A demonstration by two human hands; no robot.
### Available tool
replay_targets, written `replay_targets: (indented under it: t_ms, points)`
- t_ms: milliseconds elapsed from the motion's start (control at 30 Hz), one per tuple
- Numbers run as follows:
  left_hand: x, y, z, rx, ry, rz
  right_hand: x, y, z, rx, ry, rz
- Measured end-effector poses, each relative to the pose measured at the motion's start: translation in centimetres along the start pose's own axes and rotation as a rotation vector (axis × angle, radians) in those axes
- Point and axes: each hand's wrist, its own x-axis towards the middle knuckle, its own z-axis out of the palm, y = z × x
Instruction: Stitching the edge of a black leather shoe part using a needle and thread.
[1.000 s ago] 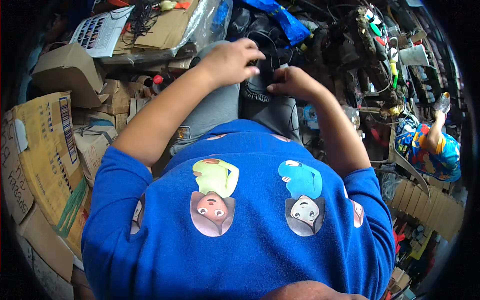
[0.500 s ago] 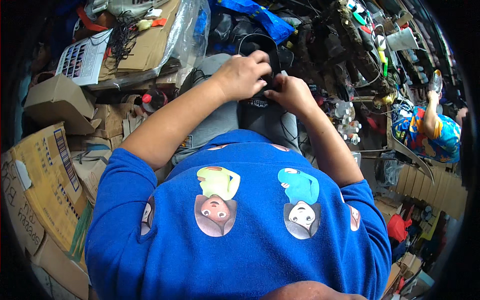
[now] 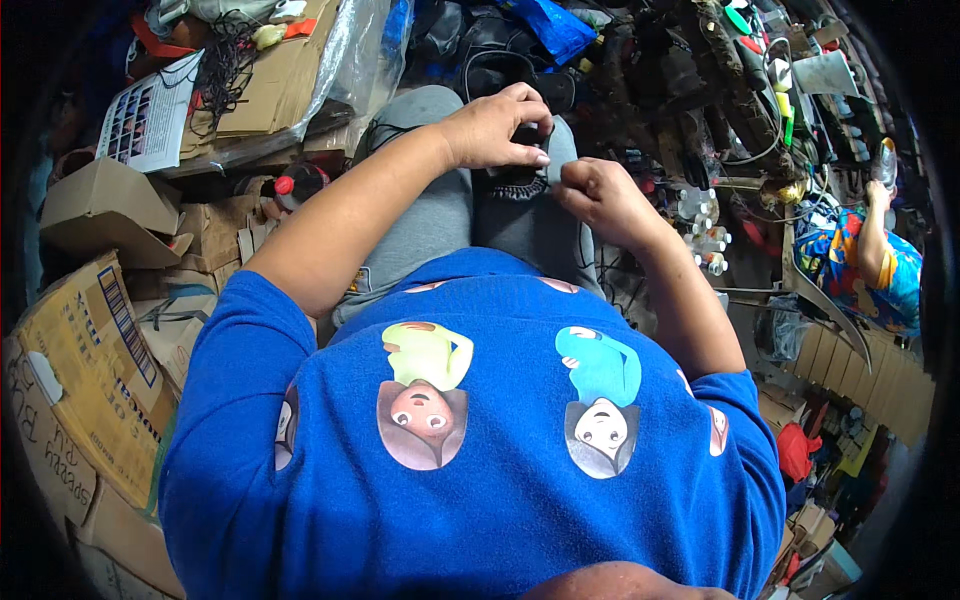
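Note:
Over my lap, a dark item with a pale ridged edge (image 3: pixel 520 190) lies across my thigh; most of it is covered, and its exact kind does not show. My left hand (image 3: pixel 490 128) is curled over its far part, thumb and fingers bent around the dark material. To the right, apart from the left one, my right hand (image 3: pixel 605 203) is closed in a fist-like pinch. Whatever its fingers may hold is too small or hidden to name. Beyond the left hand a thin black loop (image 3: pixel 490 52) stands up.
Flattened cardboard (image 3: pixel 275 100) with a printed sheet (image 3: pixel 150 115) and black cords (image 3: pixel 225 80) lies at the far left. Boxes (image 3: pixel 110 215) and a red-capped bottle (image 3: pixel 300 185) stand left. Small clear bottles (image 3: pixel 705 230) stand right, where another person's arm (image 3: pixel 875 240) holds a clear bottle.
My right hand has drawn away to the right and nearer to me, parting from the left hand. My left hand has tilted slightly, and more of the item's ridged edge shows.

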Motion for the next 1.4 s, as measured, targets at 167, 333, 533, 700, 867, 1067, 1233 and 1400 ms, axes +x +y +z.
replay_targets:
  t_ms: [167,333,533,700,867,1067,1233,1400]
  points:
    - [0.7,-1.1,-0.3,0.021,-0.05,0.013,-3.5,0.0,-0.5,0.34,0.146,0.019]
    - [1.7,0.8,-1.9,0.076,-0.185,-0.002,-4.4,-0.1,-2.8,0.297,0.309,-0.089]
    - [2.1,-0.1,-2.9,-0.191,-0.374,0.011,-2.5,0.5,-0.5,0.121,0.195,-0.008]
    - [2.3,-0.3,-3.2,-0.272,-0.477,-0.129,-1.3,1.1,-0.4,0.099,0.151,0.012]
    - [2.3,-0.3,-3.5,-0.287,-0.516,-0.137,-0.9,1.3,-0.2,0.108,0.143,0.002]
    - [2.5,-0.6,-3.5,-0.28,-0.528,-0.112,-0.6,0.7,-0.5,-0.023,0.114,0.035]
    - [2.4,-0.2,-3.6,-0.271,-0.515,-0.141,-0.7,0.6,-0.4,0.001,0.142,0.035]
    - [2.4,-0.2,-3.7,-0.286,-0.52,-0.135,-0.6,0.4,-0.4,0.026,0.145,0.027]
